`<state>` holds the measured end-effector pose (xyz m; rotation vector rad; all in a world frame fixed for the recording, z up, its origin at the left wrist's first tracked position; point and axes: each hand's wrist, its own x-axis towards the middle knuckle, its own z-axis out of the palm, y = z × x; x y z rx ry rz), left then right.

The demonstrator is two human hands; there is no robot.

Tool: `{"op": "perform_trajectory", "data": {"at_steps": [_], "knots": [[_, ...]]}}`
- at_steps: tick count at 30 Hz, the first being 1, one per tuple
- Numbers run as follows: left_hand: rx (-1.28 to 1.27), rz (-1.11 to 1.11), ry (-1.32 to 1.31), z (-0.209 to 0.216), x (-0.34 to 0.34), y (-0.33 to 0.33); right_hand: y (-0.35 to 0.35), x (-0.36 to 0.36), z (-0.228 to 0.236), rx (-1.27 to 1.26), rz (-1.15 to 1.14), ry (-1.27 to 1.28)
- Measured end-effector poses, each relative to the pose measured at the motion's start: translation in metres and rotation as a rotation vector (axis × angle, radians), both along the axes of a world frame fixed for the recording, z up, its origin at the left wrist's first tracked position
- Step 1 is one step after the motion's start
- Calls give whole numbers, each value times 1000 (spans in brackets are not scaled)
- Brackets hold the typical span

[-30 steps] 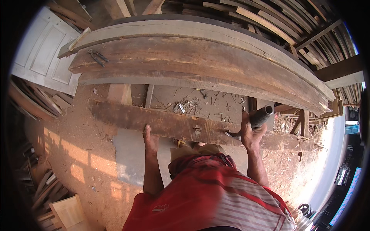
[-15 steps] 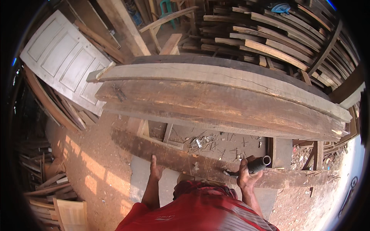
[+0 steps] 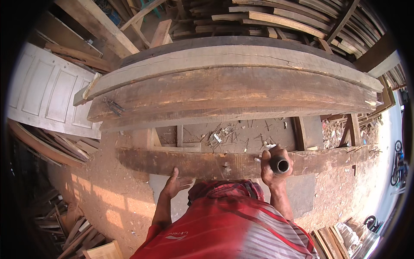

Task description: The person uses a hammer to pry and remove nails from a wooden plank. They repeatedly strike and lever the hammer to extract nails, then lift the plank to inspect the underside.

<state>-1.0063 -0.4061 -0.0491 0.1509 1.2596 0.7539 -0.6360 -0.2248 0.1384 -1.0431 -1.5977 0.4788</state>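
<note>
A long, weathered brown plank point(image 3: 198, 163) lies crosswise in front of me, with nails sticking up near its right end. My left hand point(image 3: 174, 184) is at its near edge, thumb raised against the wood and fingers stretched out, holding nothing. Over the plank's right half, my right hand point(image 3: 276, 170) is wrapped round the dark grip of a hammer point(image 3: 280, 165). The grip's hollow end faces up, and the hand mostly hides the head. Beyond lies a thick brown beam point(image 3: 233, 88), with dark metal pincers point(image 3: 113, 106) on its left end.
A pale beam point(image 3: 207, 55) rests behind the brown one. Loose nails and scraps point(image 3: 224, 134) litter the ground between beam and plank. A white panelled door point(image 3: 51, 90) leans at the left. Stacked timber point(image 3: 284, 21) fills the back, and wood offcuts point(image 3: 77, 233) lie lower left.
The view has shifted, so the beams and plank appear higher and more level. My right hand has turned the hammer so its grip end points up. My left hand's fingers now show, spread out.
</note>
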Motion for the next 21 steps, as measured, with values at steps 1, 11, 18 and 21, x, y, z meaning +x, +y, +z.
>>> {"op": "perform_trajectory", "data": {"at_steps": [1, 11, 18, 21], "knots": [[-13, -135, -13, 10, -10, 3, 3, -8, 4, 36, 1, 0], [442, -454, 101, 125, -113, 43, 1, 13, -51, -86, -449, 295], [583, 292, 652, 163, -205, 93, 9, 11, -29, -138, -775, 462], [622, 512, 705, 159, -254, 123, 11, 31, -34, -133, -873, 411]]}}
